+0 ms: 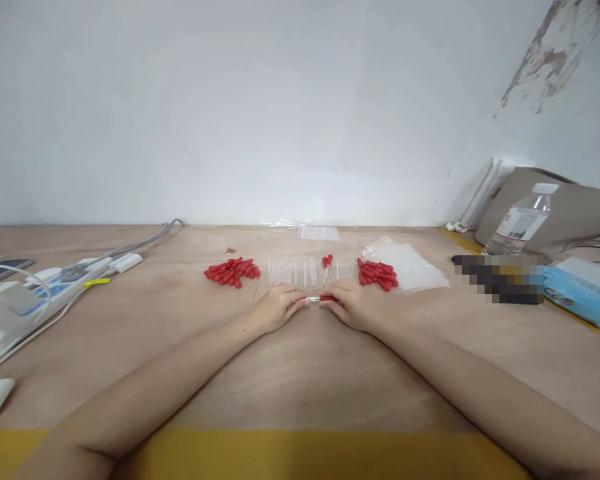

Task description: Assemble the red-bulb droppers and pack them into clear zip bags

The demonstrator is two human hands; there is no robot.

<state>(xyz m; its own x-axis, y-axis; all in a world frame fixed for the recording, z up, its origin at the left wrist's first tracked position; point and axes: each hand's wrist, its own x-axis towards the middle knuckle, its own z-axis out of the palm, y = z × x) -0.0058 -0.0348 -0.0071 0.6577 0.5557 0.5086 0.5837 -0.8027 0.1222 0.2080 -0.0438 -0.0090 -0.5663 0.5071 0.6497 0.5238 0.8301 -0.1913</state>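
Note:
My left hand (280, 308) pinches a clear glass dropper tube (313, 299) lying level just above the table. At its right end is a red rubber dropper bulb (327, 298), gripped between the thumb and fingers of my right hand (349, 305). Whether the tube sits inside the bulb, I cannot tell. Behind both hands lies a row of clear tubes (290, 272), with a few red bulbs (327, 261) on top. One pile of red bulbs (231, 272) is left of the row, another red pile (378, 274) right of it.
Clear plastic bags (416, 267) lie at right, with a smaller stack (319, 233) near the wall. A power strip (55, 293) with cables occupies the left. Far right are a water bottle (523, 223), a grey bag (580, 207) and a blue tissue pack (580, 293).

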